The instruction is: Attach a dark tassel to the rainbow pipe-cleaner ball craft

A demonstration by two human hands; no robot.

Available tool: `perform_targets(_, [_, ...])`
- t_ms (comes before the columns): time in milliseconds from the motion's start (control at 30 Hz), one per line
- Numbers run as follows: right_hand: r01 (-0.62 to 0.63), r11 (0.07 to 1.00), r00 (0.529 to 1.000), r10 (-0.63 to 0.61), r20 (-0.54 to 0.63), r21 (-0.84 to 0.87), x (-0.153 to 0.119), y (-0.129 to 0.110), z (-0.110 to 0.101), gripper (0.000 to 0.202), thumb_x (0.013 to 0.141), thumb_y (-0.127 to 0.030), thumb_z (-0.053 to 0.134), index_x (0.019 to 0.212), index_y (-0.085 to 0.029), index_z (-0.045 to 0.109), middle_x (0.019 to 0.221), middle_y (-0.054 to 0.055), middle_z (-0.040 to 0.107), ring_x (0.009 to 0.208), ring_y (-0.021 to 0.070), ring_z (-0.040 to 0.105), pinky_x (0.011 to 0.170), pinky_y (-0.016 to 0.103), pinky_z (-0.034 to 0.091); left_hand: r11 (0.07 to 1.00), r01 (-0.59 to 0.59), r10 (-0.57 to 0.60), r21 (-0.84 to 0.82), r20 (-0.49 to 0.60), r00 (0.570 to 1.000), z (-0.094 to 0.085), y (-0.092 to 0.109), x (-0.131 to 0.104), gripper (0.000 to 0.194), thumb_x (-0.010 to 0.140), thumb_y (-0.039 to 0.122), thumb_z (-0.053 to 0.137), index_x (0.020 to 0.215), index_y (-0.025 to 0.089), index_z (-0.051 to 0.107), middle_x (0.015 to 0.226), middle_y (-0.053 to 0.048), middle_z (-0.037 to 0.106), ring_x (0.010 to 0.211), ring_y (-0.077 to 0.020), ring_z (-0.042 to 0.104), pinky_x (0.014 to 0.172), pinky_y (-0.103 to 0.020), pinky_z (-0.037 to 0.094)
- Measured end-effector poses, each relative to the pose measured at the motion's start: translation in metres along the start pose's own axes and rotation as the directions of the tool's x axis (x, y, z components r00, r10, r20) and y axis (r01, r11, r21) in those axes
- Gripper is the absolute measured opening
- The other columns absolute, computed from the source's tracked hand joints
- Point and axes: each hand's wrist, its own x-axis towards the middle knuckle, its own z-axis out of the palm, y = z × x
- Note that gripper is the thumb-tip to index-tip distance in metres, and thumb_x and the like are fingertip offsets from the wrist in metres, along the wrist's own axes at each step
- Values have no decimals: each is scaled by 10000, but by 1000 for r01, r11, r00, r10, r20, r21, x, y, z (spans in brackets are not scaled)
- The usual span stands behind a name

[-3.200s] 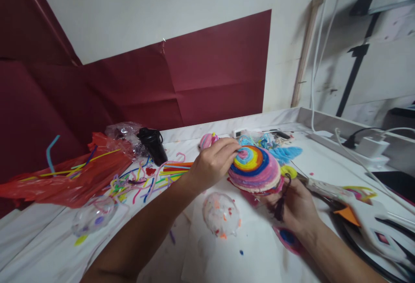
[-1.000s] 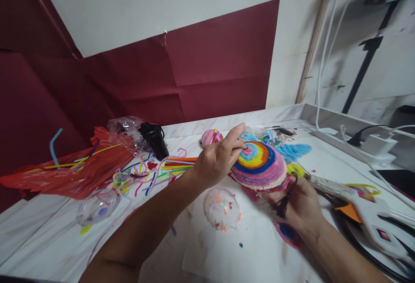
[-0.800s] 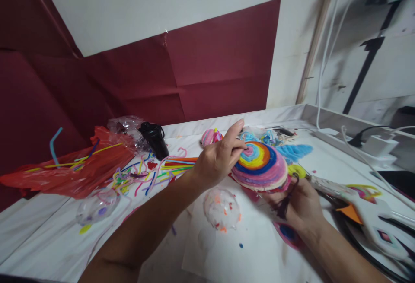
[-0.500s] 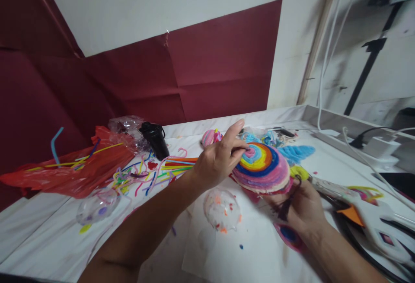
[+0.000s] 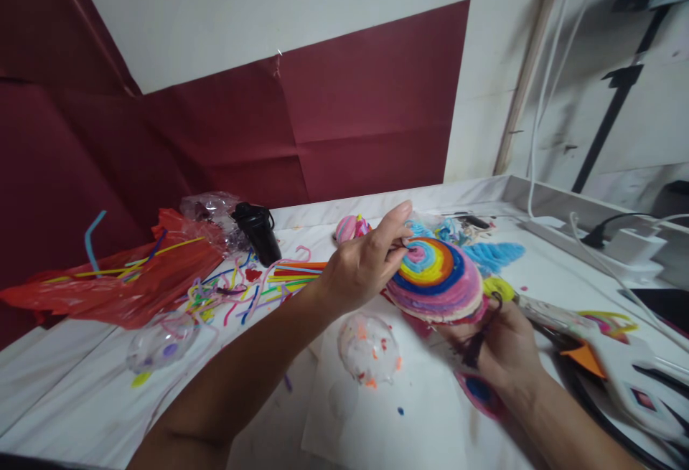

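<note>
A person's right hand (image 5: 498, 351) props a domed spiral of coloured pipe cleaners (image 5: 435, 280) from beneath, fingers curled under its rim, lifting it just above a white sheet of paper (image 5: 414, 412) on the white worktable (image 5: 64, 412). The left hand (image 5: 362, 267) meets the spiral on its left flank, thumb and fingertips pinched narrowly at the pale centre coil, the index finger stretched out above it; whether they grip a loose end cannot be told. Just left of and below the spiral lies a clear plastic dome (image 5: 369, 349) flecked with colour. Further left of the spiral, loose pipe cleaners (image 5: 242, 290) sprawl beside a red plastic bag (image 5: 123, 283) and a black cup (image 5: 258, 232). Behind the spiral sits a fluffy blue piece (image 5: 492, 255); to its right, a white glue gun (image 5: 608, 366) rests on the table.
</note>
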Motion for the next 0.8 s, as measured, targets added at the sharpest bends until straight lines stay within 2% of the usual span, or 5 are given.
perform_targets(133, [-13, 1000, 995, 16, -95, 23, -1, -1, 0, 292, 266, -123, 768, 520, -211, 654, 611, -16, 699, 499, 192, 642, 575, 344, 609, 997, -40, 40, 64, 11, 999, 0, 0, 1, 681, 958, 151, 514, 1507, 206, 115, 1168, -77, 695, 962, -113, 710, 852, -231, 607])
perform_targets(333, [-15, 999, 990, 19, -142, 32, -1, -2, 3, 292, 253, -122, 728, 528, -197, 665, 568, 0, 674, 469, 179, 612, 389, 244, 525, 988, -80, 79, 133, 17, 997, 0, 1, 7, 694, 973, 162, 496, 1518, 235, 72, 1255, -53, 665, 996, -101, 699, 845, -201, 609])
perform_targets(600, [2, 999, 988, 3, -156, 34, -3, -3, 6, 291, 261, -148, 730, 539, -213, 675, 583, 19, 676, 510, 192, 633, 457, 275, 553, 981, -126, 130, 145, -17, 991, 1, 1, 11, 768, 924, 123, 577, 1520, 231, 105, 1263, -31, 664, 970, -84, 700, 877, -199, 604])
perform_targets(800, [5, 999, 992, -1, -126, 35, -2, -3, 4, 323, 266, -154, 746, 580, -198, 684, 601, 24, 678, 507, 192, 623, 406, 260, 529, 972, -142, 149, 187, -22, 989, 1, 2, 12, 728, 941, 137, 551, 1513, 216, 107, 1263, -38, 665, 958, -83, 705, 870, -195, 605])
